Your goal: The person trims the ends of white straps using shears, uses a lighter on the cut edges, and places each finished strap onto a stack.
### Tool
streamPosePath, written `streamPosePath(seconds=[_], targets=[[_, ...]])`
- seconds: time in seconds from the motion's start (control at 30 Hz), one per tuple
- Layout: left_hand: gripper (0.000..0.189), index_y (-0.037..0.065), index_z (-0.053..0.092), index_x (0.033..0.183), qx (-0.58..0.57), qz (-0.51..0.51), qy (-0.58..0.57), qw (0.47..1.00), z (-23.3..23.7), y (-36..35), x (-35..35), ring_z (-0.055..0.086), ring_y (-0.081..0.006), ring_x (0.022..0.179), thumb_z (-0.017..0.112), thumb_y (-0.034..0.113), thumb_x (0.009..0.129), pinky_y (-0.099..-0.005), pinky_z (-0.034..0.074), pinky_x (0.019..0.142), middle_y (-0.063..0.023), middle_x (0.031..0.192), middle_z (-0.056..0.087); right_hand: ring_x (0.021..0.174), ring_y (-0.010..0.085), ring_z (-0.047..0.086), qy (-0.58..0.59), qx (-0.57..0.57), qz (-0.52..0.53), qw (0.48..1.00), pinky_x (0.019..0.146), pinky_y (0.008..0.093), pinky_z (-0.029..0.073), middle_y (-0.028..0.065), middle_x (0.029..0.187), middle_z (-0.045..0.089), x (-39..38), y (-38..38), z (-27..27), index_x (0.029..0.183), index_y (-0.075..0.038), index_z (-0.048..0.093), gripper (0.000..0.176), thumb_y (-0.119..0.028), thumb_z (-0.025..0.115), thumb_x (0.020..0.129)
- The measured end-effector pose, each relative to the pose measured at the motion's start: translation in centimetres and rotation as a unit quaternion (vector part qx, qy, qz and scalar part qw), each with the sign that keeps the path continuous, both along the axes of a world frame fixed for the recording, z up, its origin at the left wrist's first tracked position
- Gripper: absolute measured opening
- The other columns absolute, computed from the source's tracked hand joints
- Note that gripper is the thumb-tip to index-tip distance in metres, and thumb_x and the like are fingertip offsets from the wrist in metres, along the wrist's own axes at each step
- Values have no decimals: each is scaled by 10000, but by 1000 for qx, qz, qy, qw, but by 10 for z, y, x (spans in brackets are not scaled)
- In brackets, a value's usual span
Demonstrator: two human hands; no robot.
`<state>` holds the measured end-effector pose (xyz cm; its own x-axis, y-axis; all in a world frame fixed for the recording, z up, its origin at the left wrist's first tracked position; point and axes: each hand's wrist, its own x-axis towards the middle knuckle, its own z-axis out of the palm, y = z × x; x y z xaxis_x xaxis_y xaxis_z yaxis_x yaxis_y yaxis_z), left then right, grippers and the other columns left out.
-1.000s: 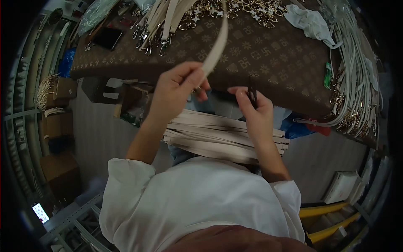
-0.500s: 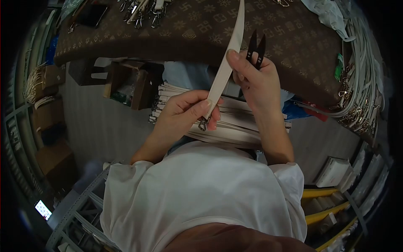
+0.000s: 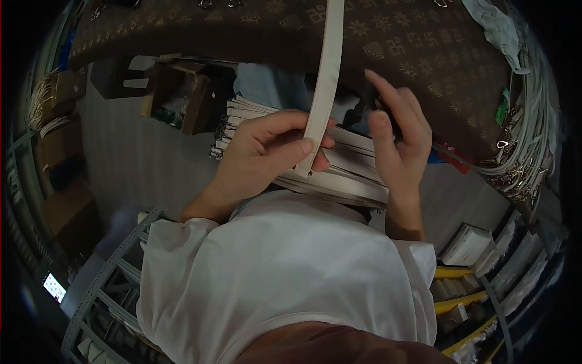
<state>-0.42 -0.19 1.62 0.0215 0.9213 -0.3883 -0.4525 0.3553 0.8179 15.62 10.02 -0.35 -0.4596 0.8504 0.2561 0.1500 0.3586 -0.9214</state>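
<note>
My left hand (image 3: 267, 145) pinches the lower end of a cream strap (image 3: 325, 79) between thumb and fingers. The strap has stitched edges and runs up past the top of the view. To its right is my right hand (image 3: 405, 133), off the strap, index finger raised and thumb apart. Dark thread snips (image 3: 371, 102) sit in that hand, hard to make out against the dark background. Beneath both hands lies a stack of cream straps (image 3: 345, 159), with metal clasps along its left end.
A table with a brown patterned cloth (image 3: 267, 30) spans the front. White cords with gold clasps (image 3: 527, 145) hang at its right edge. Below on the left stands an open cardboard box (image 3: 197, 103). Metal shelving (image 3: 109, 267) and a lit phone (image 3: 54, 287) are lower left.
My right hand has let go of the strap and moved right and down, its fingers opening out. The strap stands more upright, and its end clasp is now mostly out of sight.
</note>
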Motion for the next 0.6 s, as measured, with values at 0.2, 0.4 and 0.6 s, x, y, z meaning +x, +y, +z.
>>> streamPosePath(seconds=[0.2,0.4,0.6], targets=[[207,-48,547,1016,-22,1,-6,1000,-3,-2,-2,615,-162,772,507,7,821,-242,500,693,-107,906,603,513,152,420,-121,170,77,975,434,256,338,45,619,437,20,-14,1,981,-44,620,343,-138,681,658],[176,-59,566,970,-33,12,20,999,-2,-3,1,621,-162,745,520,6,813,-237,505,670,-103,862,615,502,150,417,-136,259,81,953,413,262,323,27,597,402,19,-17,-3,975,-84,629,367,-187,692,629],[173,-62,566,965,-52,23,25,998,1,-3,2,624,-165,735,523,6,811,-239,509,658,-104,838,616,494,146,410,-148,270,81,948,406,259,319,22,593,392,19,-18,-2,972,-93,629,371,-192,695,621]])
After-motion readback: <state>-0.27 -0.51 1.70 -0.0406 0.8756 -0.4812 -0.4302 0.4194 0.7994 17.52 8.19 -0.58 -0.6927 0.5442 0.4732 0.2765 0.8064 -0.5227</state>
